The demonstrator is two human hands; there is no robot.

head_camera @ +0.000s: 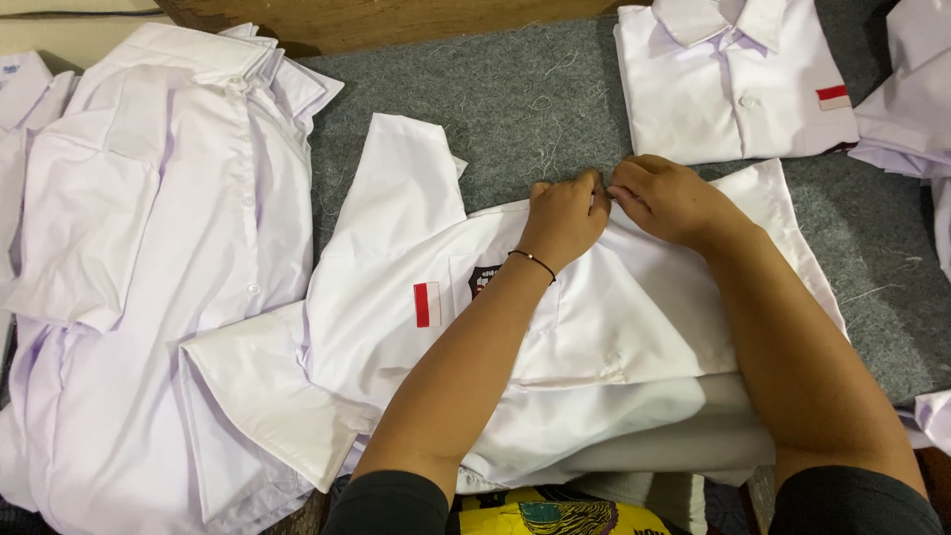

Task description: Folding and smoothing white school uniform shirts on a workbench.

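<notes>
A white short-sleeved shirt (396, 267) lies spread on grey felt, with a red and white patch (427, 304) and a dark badge on its chest. My left hand (565, 213) and my right hand (666, 198) meet at the shirt's far edge, near the middle. Both pinch the white fabric there with closed fingers. A thin black band circles my left wrist. What lies under the fingers is hidden.
A pile of unfolded white shirts (158, 258) covers the left side. A neatly folded white shirt (733, 84) lies at the far right, more white cloth (906, 99) beyond it. Grey felt surface (535, 99) shows between them. A wooden edge runs along the top.
</notes>
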